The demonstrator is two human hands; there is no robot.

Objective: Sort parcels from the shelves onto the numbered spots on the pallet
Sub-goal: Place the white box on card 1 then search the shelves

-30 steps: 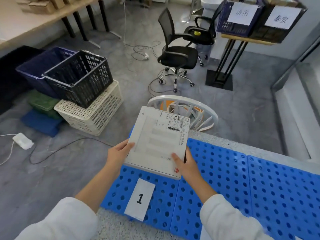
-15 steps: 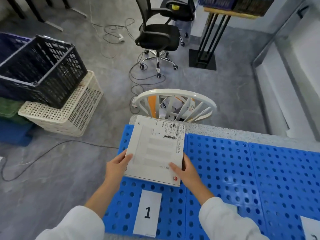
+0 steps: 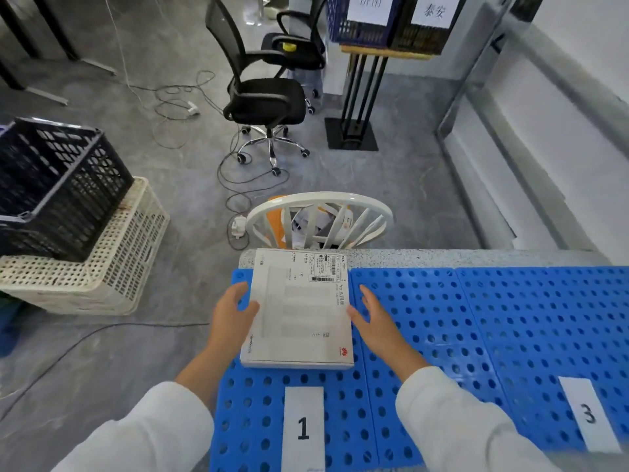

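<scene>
Blue perforated plastic pallet (image 3: 442,318) is lying across a speckled grey counter (image 3: 442,257), seen from above by a head-worn camera. A flat white parcel (image 3: 299,311) with a shipping label at its far right corner is lying on the pallet's left panel, directly beyond a white paper strip printed with the number 1 (image 3: 303,427). A second strip, printed 3 (image 3: 589,413), is lying on the pallet well off to the right.

Both hands, in white sleeves, are flanking the parcel. The left hand (image 3: 233,311) is resting against the parcel's left edge with its fingers loosely spread, the thumb meeting the edge and gripping nothing. The right hand (image 3: 377,321) is hovering just beside the right edge with fingers straight and fanned out over the pallet; whether its thumb tip is touching the parcel is unclear.

Beyond the counter, a white slatted basket (image 3: 320,199) is holding orange and white packets. Farther back on the grey floor, a black office chair (image 3: 269,100) is standing among loose cables. To the left, a black crate (image 3: 61,185) is sitting tilted on a cream crate (image 3: 102,267).
</scene>
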